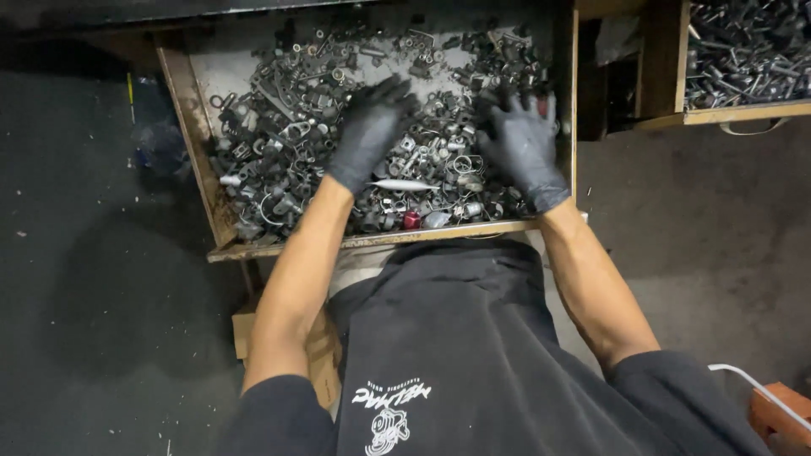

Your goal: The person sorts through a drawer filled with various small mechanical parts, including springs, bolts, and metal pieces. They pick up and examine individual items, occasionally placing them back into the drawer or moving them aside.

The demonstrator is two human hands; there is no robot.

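Head view: left hand (367,131) and right hand (524,143), black-gloved, fingers spread flat on the metal hardware (296,127) heaped in the wooden drawer (190,118), upper centre; nothing pinched. Best raked in shallow sweeps. Drawer walls hem both sides; bare bottom shows upper left.

I saw a second wooden drawer (667,116) up to the right, holding dark bolts (743,51). Well left of that drawer, a cardboard box (325,355) sat on the dark floor (101,321); well below the drawer ran a white cable (752,384).
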